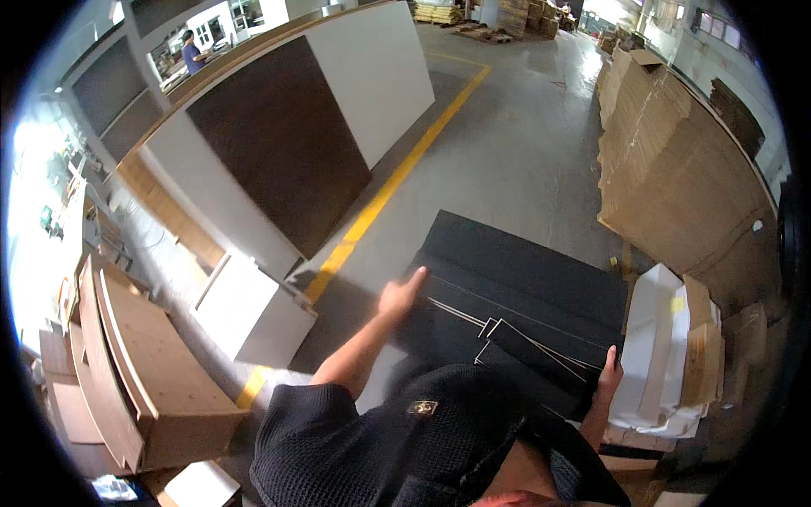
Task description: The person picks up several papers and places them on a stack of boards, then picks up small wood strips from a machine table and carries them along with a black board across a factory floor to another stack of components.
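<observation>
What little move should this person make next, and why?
Perhaps ease the black panel slightly left, keeping it level: the right hand on its edge looks close to the white bundle, and smaller black pieces lie on top.

I record the flat panel (524,253) before the torso (380,431), the left hand (401,293) at its left edge, the right hand (608,378) at its right. Smaller pieces (532,348) lie on its nearer part. A floor line (365,221) runs left of it; upright boards (279,144) stand beyond the line, a person (192,52) behind them. I note a box (272,329) at the boards' near end, stacked furniture parts (182,363) farther left, wrapped packages (646,338) beside the right hand, cardboard sheets (684,152) beyond those.
</observation>
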